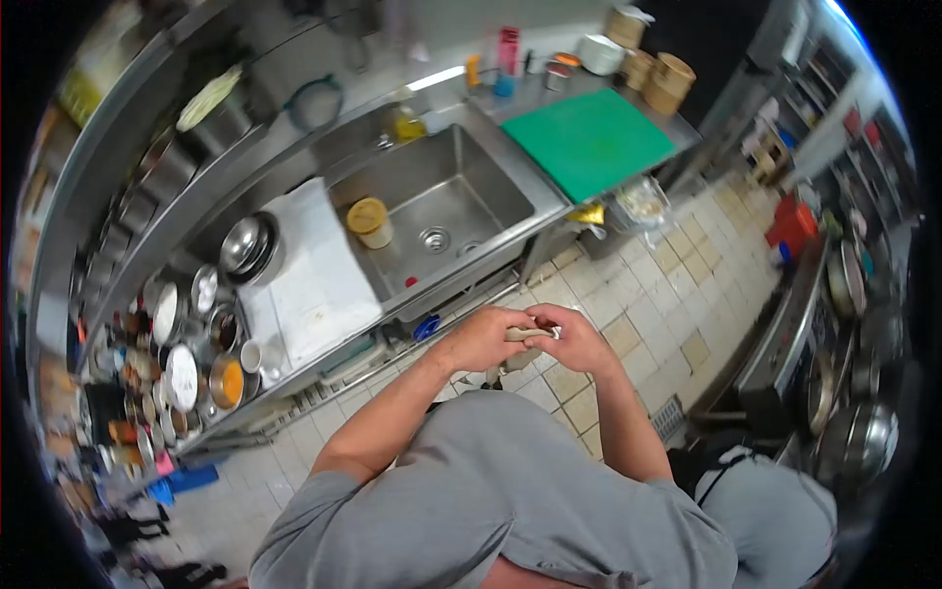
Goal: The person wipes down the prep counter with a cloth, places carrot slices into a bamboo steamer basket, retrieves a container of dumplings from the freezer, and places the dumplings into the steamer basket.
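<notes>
My left hand point(483, 341) and my right hand point(575, 341) meet in front of my body, above the tiled floor. Between their fingers is a small pale beige item point(528, 335), pinched from both sides. It looks soft, but what it is cannot be made out. Beyond the hands lies the steel sink point(496, 187), with a yellow-lidded tub point(369, 222) standing in it. A white cloth point(316, 280) is spread on the counter left of the sink.
A green cutting board point(589, 140) lies right of the sink. Metal bowls point(245, 245) and pots crowd the left counter. Another person in grey point(770, 510) is close behind at the lower right. A stove point(785, 344) stands at the right.
</notes>
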The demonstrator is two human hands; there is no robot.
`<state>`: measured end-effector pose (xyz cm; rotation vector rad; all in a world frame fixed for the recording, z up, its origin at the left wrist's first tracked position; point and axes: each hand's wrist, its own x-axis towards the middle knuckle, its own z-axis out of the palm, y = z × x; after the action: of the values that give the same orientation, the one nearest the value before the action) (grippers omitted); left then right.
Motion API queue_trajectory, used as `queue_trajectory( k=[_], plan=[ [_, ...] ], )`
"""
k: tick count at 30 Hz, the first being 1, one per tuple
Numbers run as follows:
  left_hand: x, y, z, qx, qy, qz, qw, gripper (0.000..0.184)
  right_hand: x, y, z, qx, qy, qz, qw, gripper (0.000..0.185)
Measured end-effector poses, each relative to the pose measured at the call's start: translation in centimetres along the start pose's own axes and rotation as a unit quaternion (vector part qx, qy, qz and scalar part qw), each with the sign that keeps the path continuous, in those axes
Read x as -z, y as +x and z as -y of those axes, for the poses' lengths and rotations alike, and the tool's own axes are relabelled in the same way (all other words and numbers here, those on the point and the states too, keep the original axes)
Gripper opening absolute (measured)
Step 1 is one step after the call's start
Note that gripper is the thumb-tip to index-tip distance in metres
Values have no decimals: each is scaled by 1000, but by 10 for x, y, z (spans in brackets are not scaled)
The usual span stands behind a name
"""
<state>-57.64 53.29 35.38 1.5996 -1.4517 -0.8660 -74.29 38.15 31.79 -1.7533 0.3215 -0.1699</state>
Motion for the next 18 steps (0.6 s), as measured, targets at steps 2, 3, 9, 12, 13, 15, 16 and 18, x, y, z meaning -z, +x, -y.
queue_trajectory(
  k=[2, 3, 9, 12, 13, 15, 16, 18],
  plan=[
    [-2, 15, -5, -11, 14, 14, 1000, 28, 16, -11, -8, 26, -39, -5, 999, 34],
    [2, 22, -14, 4, 28, 13, 1000, 27, 23, -16, -4, 39, -105, -16, 994, 24],
    [30, 63, -23, 57, 2, -4, 998, 25, 51, -16, 12, 98, -87, -145, 981, 12],
    [56, 86, -2, 80, -13, -10, 997, 19, 63, 0, 31, 61, -91, -141, 984, 13],
    [64, 94, 4, 82, -62, -18, 995, 15, 67, 6, 34, 45, -57, -167, 983, 15],
    [81, 110, 17, 49, -163, -13, 985, 15, 77, 19, 33, 6, 16, -210, 978, 21],
    [88, 118, 22, 22, -260, -20, 965, 14, 84, 24, 37, -3, 15, -213, 977, 21],
    [97, 139, 21, 16, -296, -39, 954, 12, 98, 34, 45, 19, -7, -142, 990, 26]
  ],
)
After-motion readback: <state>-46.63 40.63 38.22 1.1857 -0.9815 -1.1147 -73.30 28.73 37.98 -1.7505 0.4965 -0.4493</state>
